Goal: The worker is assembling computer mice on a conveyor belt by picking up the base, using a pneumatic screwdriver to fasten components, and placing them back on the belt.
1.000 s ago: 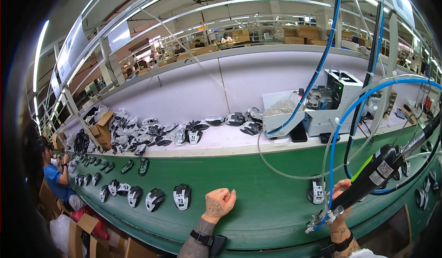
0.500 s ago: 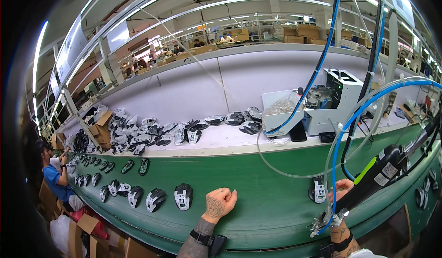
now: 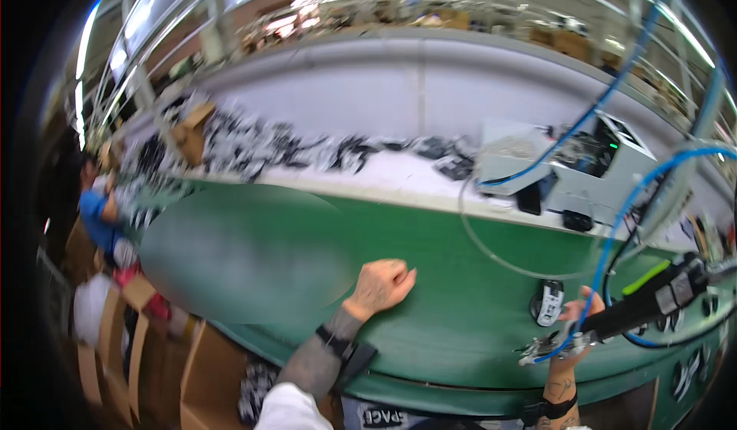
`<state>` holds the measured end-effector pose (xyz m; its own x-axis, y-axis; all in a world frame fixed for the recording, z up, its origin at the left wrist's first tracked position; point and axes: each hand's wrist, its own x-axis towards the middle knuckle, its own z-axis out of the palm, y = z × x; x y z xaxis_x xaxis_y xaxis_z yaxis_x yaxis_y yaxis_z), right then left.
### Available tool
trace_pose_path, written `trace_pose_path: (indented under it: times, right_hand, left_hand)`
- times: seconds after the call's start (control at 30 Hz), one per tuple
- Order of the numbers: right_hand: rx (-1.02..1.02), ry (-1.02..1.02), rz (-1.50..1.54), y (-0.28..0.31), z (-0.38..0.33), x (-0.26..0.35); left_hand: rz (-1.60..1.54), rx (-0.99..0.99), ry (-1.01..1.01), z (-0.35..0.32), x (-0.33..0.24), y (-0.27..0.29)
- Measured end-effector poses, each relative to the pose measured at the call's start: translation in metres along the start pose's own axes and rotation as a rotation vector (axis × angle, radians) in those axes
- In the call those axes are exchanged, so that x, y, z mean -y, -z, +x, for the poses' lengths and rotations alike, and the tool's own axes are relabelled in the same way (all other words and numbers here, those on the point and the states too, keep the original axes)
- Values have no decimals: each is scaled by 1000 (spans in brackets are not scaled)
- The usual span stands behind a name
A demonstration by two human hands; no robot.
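My left hand (image 3: 381,285) is closed over the green belt (image 3: 453,338), its fingers curled in. Whether anything sits inside the fist is hidden. My right hand (image 3: 577,312) is on the right, partly behind a black powered screwdriver (image 3: 641,299) with a green stripe and a metal tip assembly. Its visible fingers are spread apart, beside a black-and-white computer mouse shell (image 3: 547,302) lying on the belt. I see no grip on the screwdriver.
A white screw feeder (image 3: 587,188) stands on the back shelf (image 3: 399,170). Blue hose (image 3: 618,226) loops down near my right hand. Bagged mouse parts (image 3: 261,142) pile up at the left back. A worker in blue (image 3: 98,215) sits far left; cardboard boxes (image 3: 211,372) stand below. The left belt is blurred.
The view has swung, shifting the shelf and feeder up and rightward in the picture. My left hand stays closed. The mouse shell beside my right hand appears turned, its white side facing that hand.
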<state>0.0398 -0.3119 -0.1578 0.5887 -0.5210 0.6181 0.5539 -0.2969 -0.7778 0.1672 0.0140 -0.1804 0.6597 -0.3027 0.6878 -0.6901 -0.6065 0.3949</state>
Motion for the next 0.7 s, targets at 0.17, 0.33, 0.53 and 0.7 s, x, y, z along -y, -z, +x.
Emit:
trace_pose_path:
  times: [0.17,0.33,0.53,0.7]
  right_hand:
    - [56,20,79,-1,2,-5]
    - [110,28,-31,-7,0,2]
    - [65,0,-38,-11,-1,10]
    - [68,-57,-34,-6,-4,7]
  left_hand:
    - [13,26,64,-1,15,-2]
    - [95,125,158,-9,22,0]
    - [167,215,228,-18,29,-6]
    - [392,11,102,-9,50,9]
